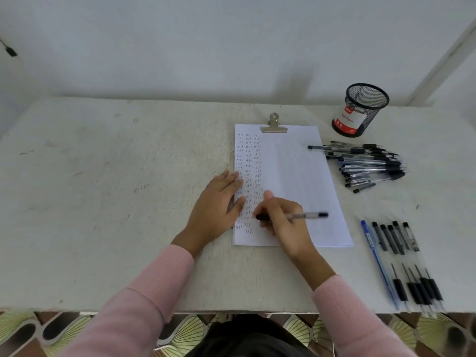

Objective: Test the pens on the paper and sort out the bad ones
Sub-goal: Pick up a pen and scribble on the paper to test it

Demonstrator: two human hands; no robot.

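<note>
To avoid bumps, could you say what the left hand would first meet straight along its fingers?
Likely the silver metal clip at the top of the white handwritten paper under the left hand.

The label [348,120] in the mesh cup [367,100] reads "Ball Pens"; writing on the paper [296,176] is illegible.

I'm at a plain home desk corner: worn white table [103,202], bare wall [206,47], patterned floor tiles [64,333].

Pale wall [206,47], whitish table [103,202], patterned floor [185,336]
</note>
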